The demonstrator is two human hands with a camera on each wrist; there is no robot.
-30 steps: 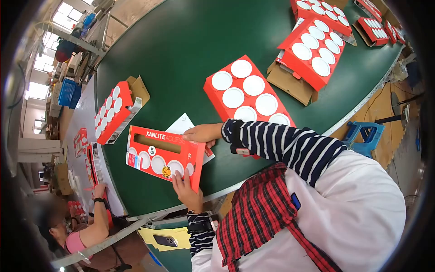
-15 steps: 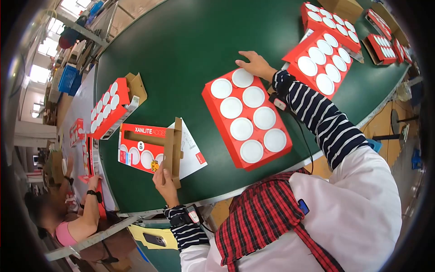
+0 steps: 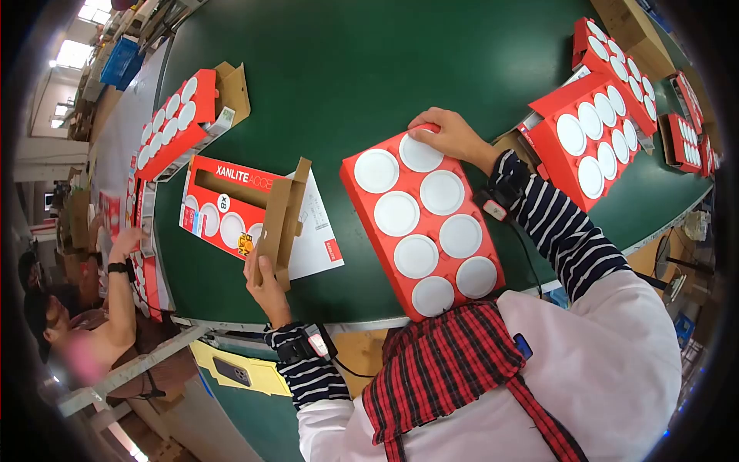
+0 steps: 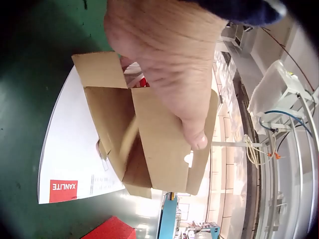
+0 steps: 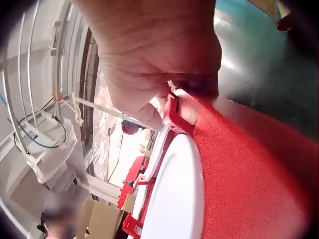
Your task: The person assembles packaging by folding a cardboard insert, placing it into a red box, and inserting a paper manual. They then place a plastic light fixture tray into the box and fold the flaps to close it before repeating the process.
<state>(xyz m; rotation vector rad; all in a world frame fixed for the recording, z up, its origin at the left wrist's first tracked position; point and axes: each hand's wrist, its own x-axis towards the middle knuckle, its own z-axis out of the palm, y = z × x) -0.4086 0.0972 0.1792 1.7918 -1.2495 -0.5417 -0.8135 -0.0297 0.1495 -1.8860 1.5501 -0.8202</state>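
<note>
My left hand [image 3: 269,292] grips the near side of a red XANLITE carton [image 3: 250,182], thumb on a raised brown end flap [image 3: 279,223]. In the left wrist view the carton's brown end [image 4: 162,142] stands open, and the thumb lies along a flap. My right hand [image 3: 460,142] grips the far edge of a red tray [image 3: 412,223] that carries several round white discs [image 3: 396,213]. Seen from the right wrist, thumb and fingers pinch the tray's rim [image 5: 174,112] beside a disc. The tray's near end reaches the apron.
A white XANLITE sheet [image 3: 315,239] lies partly under the carton. More red packs stand at right [image 3: 589,138] and left [image 3: 177,127] on the green table [image 3: 346,69]. Another person [image 3: 115,308] works at the left. A phone [image 3: 231,371] lies below the table edge.
My right hand left the carton, reached right to the tray and now grips its far edge. The carton turned, its brown end flaps now showing, in my left hand. The view shifted.
</note>
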